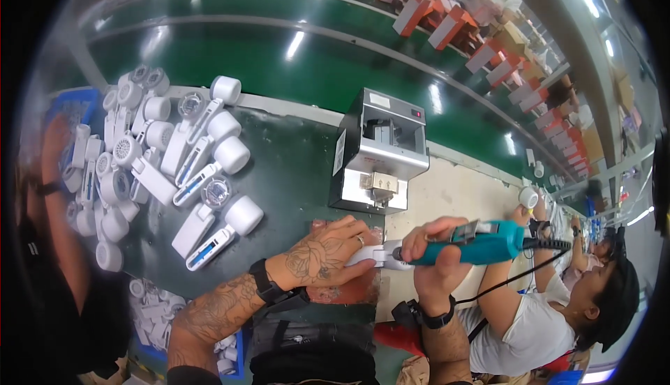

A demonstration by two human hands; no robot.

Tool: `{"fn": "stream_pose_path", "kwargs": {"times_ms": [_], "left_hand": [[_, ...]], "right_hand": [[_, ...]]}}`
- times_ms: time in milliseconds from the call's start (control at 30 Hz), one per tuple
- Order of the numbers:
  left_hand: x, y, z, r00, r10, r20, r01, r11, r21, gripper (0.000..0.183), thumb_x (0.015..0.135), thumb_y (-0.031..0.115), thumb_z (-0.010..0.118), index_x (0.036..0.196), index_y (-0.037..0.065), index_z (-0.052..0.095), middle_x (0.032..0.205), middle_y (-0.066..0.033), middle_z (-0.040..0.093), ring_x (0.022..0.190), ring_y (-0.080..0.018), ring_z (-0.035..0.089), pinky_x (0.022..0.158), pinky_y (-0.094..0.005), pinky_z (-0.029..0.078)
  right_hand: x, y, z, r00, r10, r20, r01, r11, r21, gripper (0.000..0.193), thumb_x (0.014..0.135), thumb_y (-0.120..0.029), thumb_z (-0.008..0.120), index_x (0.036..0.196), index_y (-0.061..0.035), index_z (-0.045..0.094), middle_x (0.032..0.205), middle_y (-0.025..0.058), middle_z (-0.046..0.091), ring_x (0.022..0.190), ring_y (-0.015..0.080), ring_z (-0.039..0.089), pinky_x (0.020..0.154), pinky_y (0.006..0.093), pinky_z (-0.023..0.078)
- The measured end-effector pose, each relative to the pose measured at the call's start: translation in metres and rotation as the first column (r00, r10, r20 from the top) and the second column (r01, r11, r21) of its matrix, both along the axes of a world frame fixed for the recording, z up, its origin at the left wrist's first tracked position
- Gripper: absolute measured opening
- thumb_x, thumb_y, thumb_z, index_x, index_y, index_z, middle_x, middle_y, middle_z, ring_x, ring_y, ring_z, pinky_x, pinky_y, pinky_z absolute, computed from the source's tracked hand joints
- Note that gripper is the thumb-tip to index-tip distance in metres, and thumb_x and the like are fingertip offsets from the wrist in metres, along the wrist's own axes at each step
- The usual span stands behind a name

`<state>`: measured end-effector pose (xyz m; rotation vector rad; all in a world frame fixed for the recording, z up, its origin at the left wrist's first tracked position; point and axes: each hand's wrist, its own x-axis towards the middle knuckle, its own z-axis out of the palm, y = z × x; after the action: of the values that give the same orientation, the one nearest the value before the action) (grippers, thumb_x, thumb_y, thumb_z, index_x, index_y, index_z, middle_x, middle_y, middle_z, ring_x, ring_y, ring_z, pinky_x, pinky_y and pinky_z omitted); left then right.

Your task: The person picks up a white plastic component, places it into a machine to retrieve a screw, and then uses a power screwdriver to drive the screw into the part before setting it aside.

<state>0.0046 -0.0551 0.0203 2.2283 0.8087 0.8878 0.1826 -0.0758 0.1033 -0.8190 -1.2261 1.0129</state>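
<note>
My right hand [441,256] wraps round a teal electric screwdriver [481,244], held almost level with its tip pointing left and a black cord behind it. The tip meets a white plastic device [375,255], which my left hand [328,251] presses and steadies over a worn red mat [354,294]. Much of the device is hidden by my fingers. On the left, several loose white devices [230,155] with round heads and long handles lie in a heap; some handles show a blue strip.
A grey and black screw feeder [380,151] stands beyond my hands. Blue bins [84,102] lie at the far left and below the table edge. One person's arm [59,197] reaches in at left; another person [530,329] sits close at right. A green conveyor [279,57] runs behind.
</note>
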Motion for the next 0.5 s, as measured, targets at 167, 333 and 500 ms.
{"fn": "stream_pose_path", "kwargs": {"times_ms": [167,333,500], "left_hand": [[0.003,0.001,0.001,1.0,-0.028,0.012,0.028,0.999,-0.032,0.034,0.088,0.024,0.069,0.118,0.008,0.064,0.109,-0.0088,0.06,0.096,-0.029,0.056,0.083,-0.0399,0.047],[0.001,0.0,0.006,0.999,-0.045,-0.007,0.044,0.996,-0.079,0.036,0.087,0.022,0.07,0.119,0.007,0.064,0.109,-0.0088,0.061,0.097,-0.0285,0.057,0.085,-0.0393,0.048],[0.001,-0.001,0.004,0.999,-0.043,-0.025,0.04,0.994,-0.103,0.037,0.087,0.021,0.07,0.12,0.006,0.064,0.111,-0.0099,0.061,0.1,-0.0288,0.057,0.09,-0.0389,0.048]], "right_hand": [[0.011,-0.016,-0.01,0.999,0.011,0.036,-0.011,1.0,-0.011,0.062,0.089,-0.058,0.066,0.103,-0.0012,0.047,0.064,0.0063,0.05,0.054,0.0177,0.052,0.052,0.0314,0.045],[0.011,-0.019,-0.016,1.0,0.006,0.02,-0.006,1.0,0.003,0.06,0.09,-0.058,0.064,0.103,-0.0018,0.046,0.065,0.0067,0.051,0.054,0.0176,0.052,0.052,0.0318,0.045],[0.012,-0.015,-0.029,0.999,0.049,0.002,-0.049,0.999,-0.024,0.055,0.091,-0.055,0.064,0.097,-0.0046,0.044,0.065,0.0065,0.05,0.054,0.0171,0.05,0.052,0.032,0.044]]}}
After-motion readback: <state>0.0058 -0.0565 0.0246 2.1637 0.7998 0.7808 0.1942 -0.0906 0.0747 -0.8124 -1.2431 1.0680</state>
